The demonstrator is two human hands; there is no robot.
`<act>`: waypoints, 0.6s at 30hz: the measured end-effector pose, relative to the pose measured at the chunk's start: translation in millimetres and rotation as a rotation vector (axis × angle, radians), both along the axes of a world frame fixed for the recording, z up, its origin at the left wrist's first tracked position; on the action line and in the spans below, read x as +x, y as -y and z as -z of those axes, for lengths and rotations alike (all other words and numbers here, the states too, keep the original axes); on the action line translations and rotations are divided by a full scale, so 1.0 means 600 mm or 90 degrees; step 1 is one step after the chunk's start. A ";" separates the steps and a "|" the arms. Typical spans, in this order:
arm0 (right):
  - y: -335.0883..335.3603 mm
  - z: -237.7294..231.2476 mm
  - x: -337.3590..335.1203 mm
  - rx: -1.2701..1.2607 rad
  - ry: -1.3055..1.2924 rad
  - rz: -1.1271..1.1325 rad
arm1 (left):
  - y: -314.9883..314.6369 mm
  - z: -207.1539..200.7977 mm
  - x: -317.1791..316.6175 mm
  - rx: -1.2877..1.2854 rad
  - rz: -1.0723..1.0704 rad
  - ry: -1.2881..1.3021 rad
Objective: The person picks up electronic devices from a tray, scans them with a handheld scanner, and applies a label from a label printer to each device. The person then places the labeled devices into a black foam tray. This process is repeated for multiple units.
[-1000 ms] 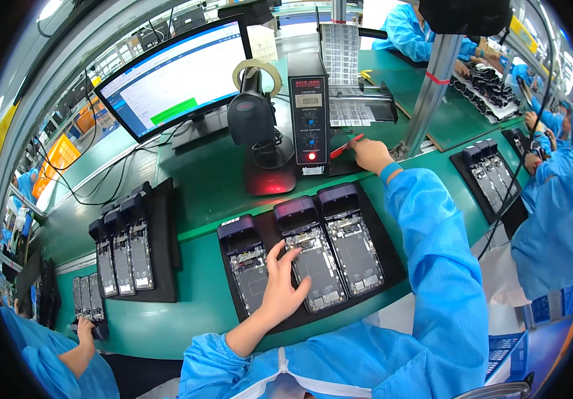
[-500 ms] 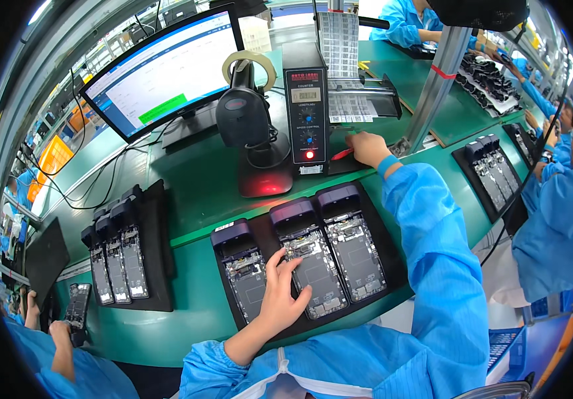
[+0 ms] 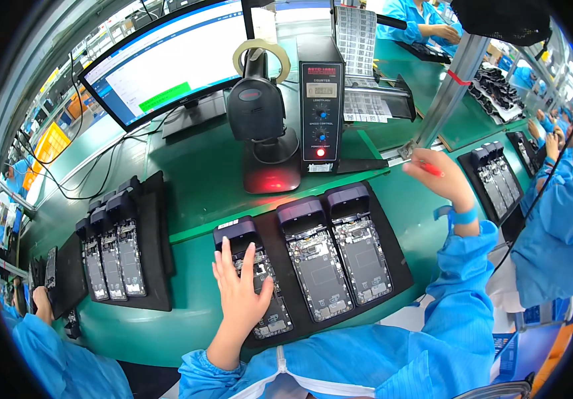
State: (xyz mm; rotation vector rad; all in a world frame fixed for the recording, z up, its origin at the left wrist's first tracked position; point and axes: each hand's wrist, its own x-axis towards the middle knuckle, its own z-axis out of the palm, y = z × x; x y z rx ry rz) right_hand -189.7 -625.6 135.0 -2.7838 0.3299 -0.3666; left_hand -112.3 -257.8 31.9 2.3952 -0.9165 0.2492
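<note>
Three opened phone units with bare circuit boards and dark blocks at their far ends lie side by side on a black mat (image 3: 399,269). My left hand (image 3: 243,292) rests over the leftmost phone unit (image 3: 274,319), fingers spread, fingertips by its dark block. The middle phone unit (image 3: 319,272) and the right phone unit (image 3: 364,266) lie uncovered. Up at the right, apart from the units, my right hand (image 3: 442,179) is closed on a small red tool (image 3: 431,170); its tip is hard to make out.
A label dispenser (image 3: 321,113) and a black scanner (image 3: 256,113) on a stand are beyond the mat, with a monitor (image 3: 166,66) behind. More phone units (image 3: 110,259) lie on a mat at left, others (image 3: 496,173) at right. Co-workers sit on both sides.
My right hand has pulled back from the label dispenser, moving right with the red tool. My left hand has shifted from the middle phone unit onto the leftmost one.
</note>
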 end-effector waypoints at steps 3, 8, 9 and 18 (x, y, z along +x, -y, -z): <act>0.013 -0.028 0.010 0.387 0.150 -0.135 | 0.004 0.015 0.000 0.075 -0.014 -0.068; 0.025 0.002 0.109 0.471 0.471 -0.024 | 0.011 0.022 0.002 0.125 -0.008 -0.032; 0.044 0.023 0.121 0.432 0.515 -0.034 | 0.013 0.022 0.003 0.121 -0.006 -0.036; 0.063 0.061 0.164 0.405 0.591 0.007 | 0.014 0.021 0.003 0.129 -0.020 -0.037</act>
